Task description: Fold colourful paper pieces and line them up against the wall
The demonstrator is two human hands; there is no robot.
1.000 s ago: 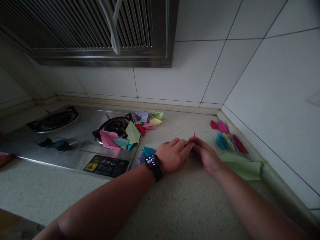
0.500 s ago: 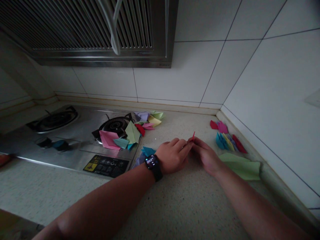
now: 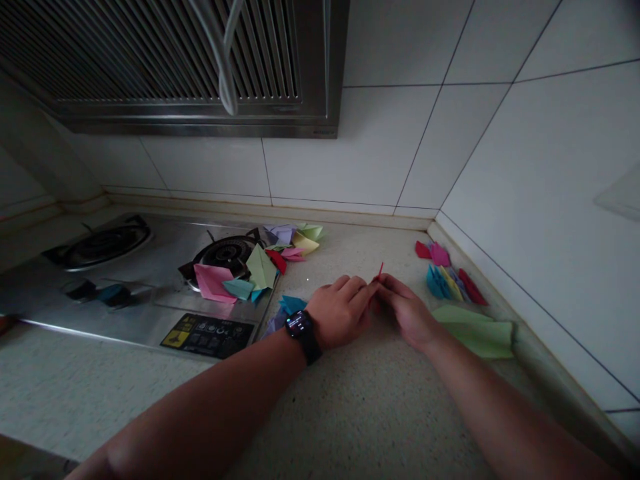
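Observation:
Between my fingertips is a small red folded paper (image 3: 381, 269), of which only a thin upright edge shows; the rest is hidden by my fingers. My left hand (image 3: 343, 310), with a black watch (image 3: 300, 327) on the wrist, is closed and pinches the paper from the left. From the right, my right hand (image 3: 405, 310) is closed on the same paper with thumb and fingers. Both hands meet just above the speckled countertop (image 3: 360, 413). Blue folded paper (image 3: 292, 304) and purple paper (image 3: 275, 323) lie just behind my left wrist.
Several coloured folded papers lie on and beside the gas stove's right burner (image 3: 227, 252), a pink one (image 3: 215, 283) among them. At right are blue folded papers (image 3: 438, 283), magenta paper (image 3: 440, 253) and a larger green sheet (image 3: 475, 331) by the wall. A range hood (image 3: 320, 130) hangs above.
The whole view has shifted slightly, so things appear a little further left. Both hands keep their pinch on the red paper, with hardly any finger movement visible.

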